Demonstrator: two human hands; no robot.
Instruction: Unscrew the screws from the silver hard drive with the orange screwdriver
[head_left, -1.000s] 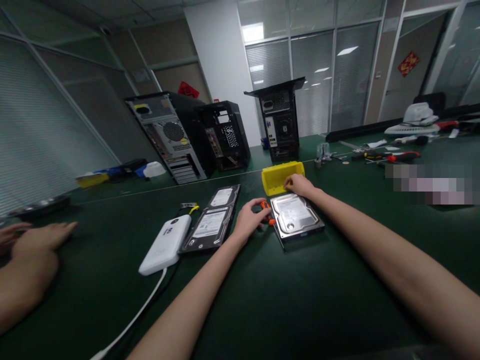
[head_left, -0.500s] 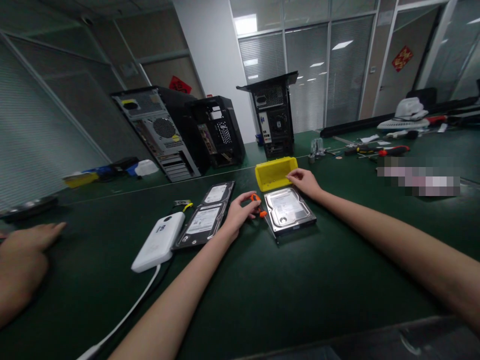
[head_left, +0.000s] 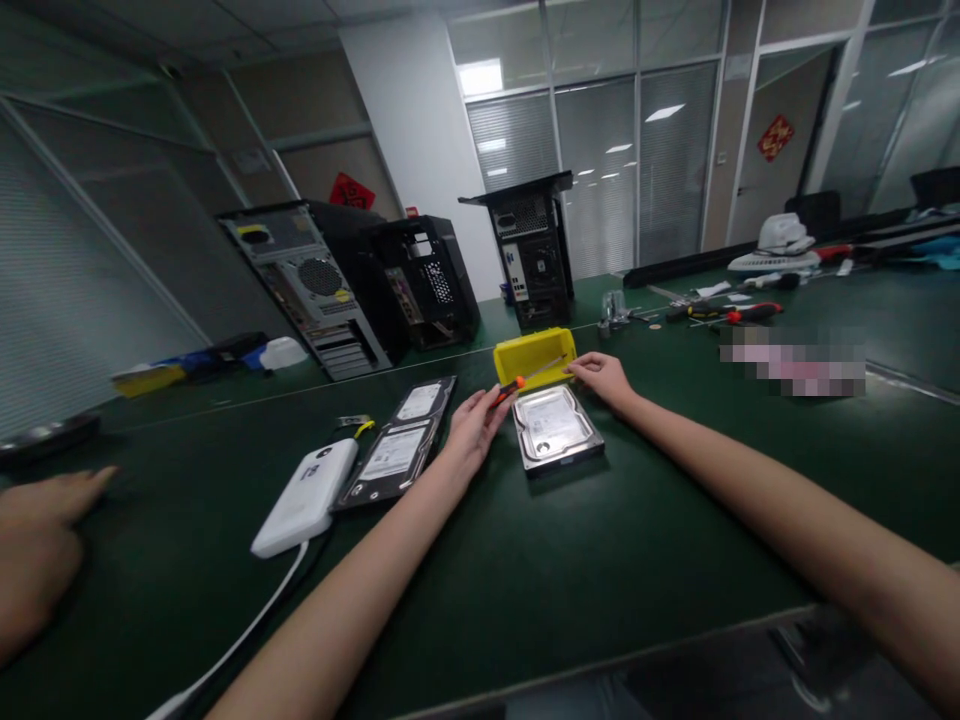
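A silver hard drive (head_left: 556, 428) lies flat on the green table (head_left: 540, 560) between my hands. My left hand (head_left: 472, 427) is just left of it, fingers closed on an orange-handled screwdriver (head_left: 517, 381) whose shaft slants up toward the yellow tray (head_left: 534, 356). My right hand (head_left: 602, 376) rests at the drive's far right corner beside the tray, fingers pinched near the screwdriver's tip; what they hold, if anything, is too small to see.
Two dark hard drives (head_left: 397, 444) and a white power bank (head_left: 304, 496) with a cable lie to the left. Three computer towers (head_left: 352, 285) stand behind. Another person's hands (head_left: 37, 530) rest at the far left. Tools (head_left: 720, 313) lie at the back right.
My left hand has lifted the screwdriver off the table beside the drive and raised its shaft toward the yellow tray. The right hand stayed at the tray's edge. The camera drew back slightly.
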